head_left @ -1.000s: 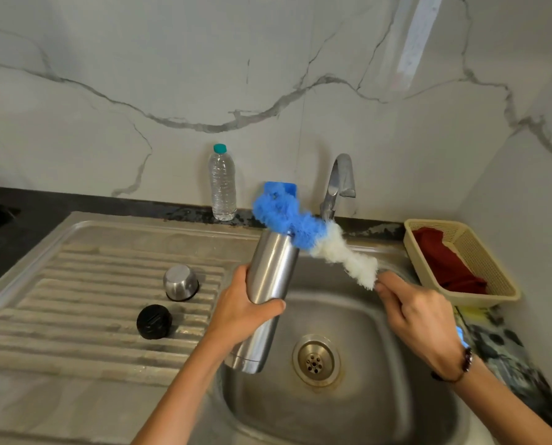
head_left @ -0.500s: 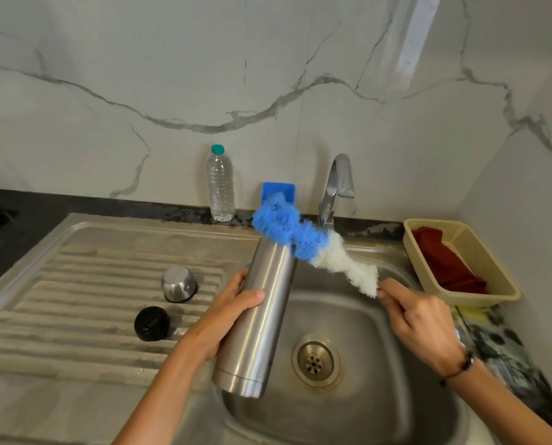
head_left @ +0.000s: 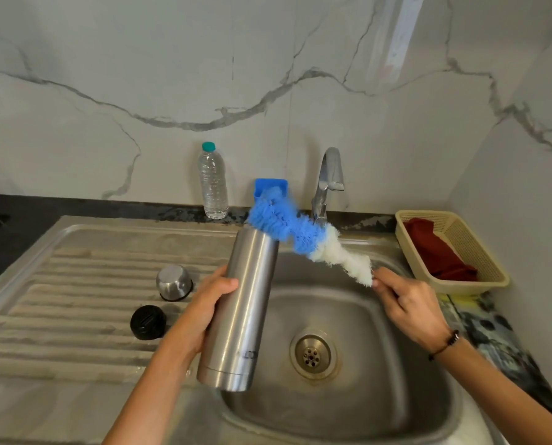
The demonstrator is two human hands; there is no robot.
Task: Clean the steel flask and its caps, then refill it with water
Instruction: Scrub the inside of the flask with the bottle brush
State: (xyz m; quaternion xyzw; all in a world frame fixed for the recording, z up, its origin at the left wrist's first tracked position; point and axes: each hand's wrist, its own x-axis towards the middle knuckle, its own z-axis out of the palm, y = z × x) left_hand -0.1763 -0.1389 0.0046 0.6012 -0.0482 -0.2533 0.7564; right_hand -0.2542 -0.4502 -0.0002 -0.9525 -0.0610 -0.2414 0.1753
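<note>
Brush at the top of the flask, over the sink.

The left hand (head_left: 200, 313) grips the flask (head_left: 242, 309) around its middle and holds it tilted above the sink (head_left: 364, 396). The right hand (head_left: 409, 308) grips the brush (head_left: 303, 234) by its near end. The brush's blue end sits at the flask's open top. On the ribbed drain board to the left lie 2 caps: a black cap (head_left: 148, 322), then a steel cap (head_left: 174, 282) behind it. Farther back stand a tap (head_left: 327, 181) and a water bottle (head_left: 213, 184).
</note>
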